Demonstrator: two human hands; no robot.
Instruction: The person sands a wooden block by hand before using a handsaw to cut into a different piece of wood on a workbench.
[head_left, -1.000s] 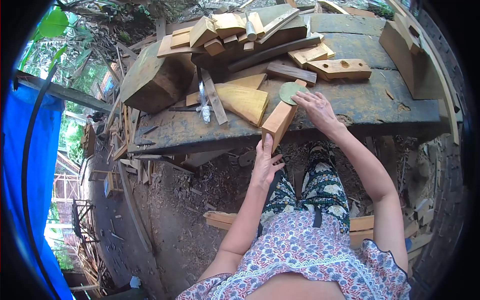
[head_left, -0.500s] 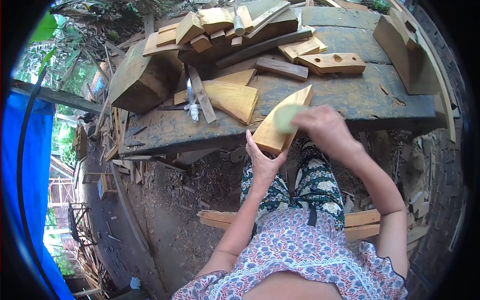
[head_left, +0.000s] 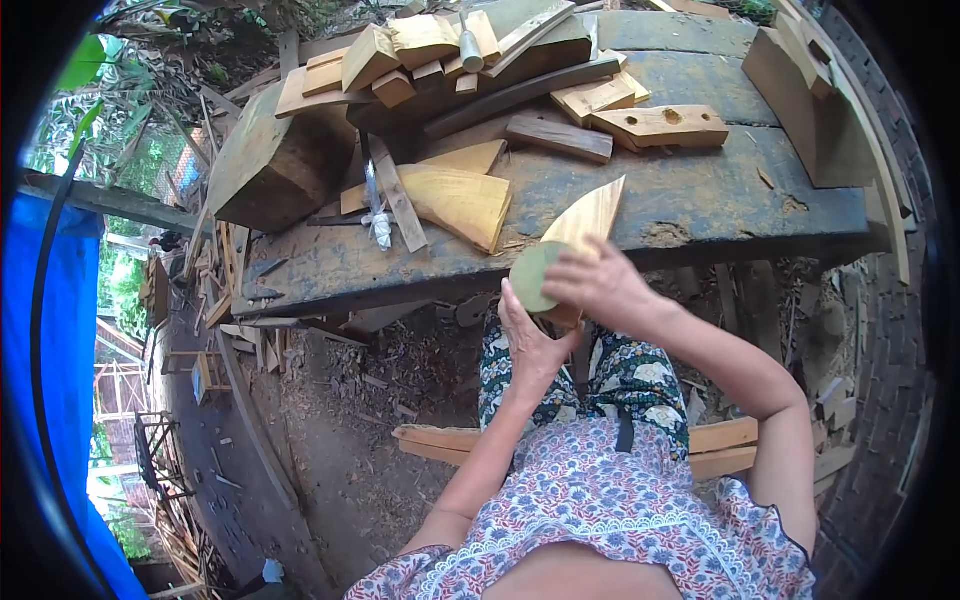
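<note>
Right hand [head_left: 605, 285]: grip half-flat, fingers laid over the right part of a thin, round, pale-green disc [head_left: 530, 277]. Fingers blurred; cannot tell whether the thumb closes behind it. Disc lies over the near part of a light-coloured, pointed wooden piece with a curved edge [head_left: 592, 212].

Left hand [head_left: 537, 345]: grip closed round the near end of the wooden piece, thumb up its left side, fingers round the right. Thumb tip at or just beside the disc's lower edge; contact cannot be told. Piece is held above the person's lap at the near edge of the table, tip pointing away from the body.

Table [head_left: 690, 185]: thick, worn, dark planks. Left of the held piece, a yellow, fan-shaped wooden piece [head_left: 455, 200] lies flat. Just beside it, a narrow grey wooden strip [head_left: 400, 200], then a slim item with a whitish wrapped end [head_left: 379, 228].

Farther back: a short dark-brown wooden bar [head_left: 560, 138]; to its right, a tan wooden block with round holes [head_left: 665, 124]. Behind these, a heap of cut, light-brown wooden blocks [head_left: 368, 57], a grey cylindrical metal part [head_left: 470, 52] among them. Left end: a large, dark, angular timber block [head_left: 280, 155]. Far left, off the table: a blue sheet [head_left: 55, 330] hanging.
</note>
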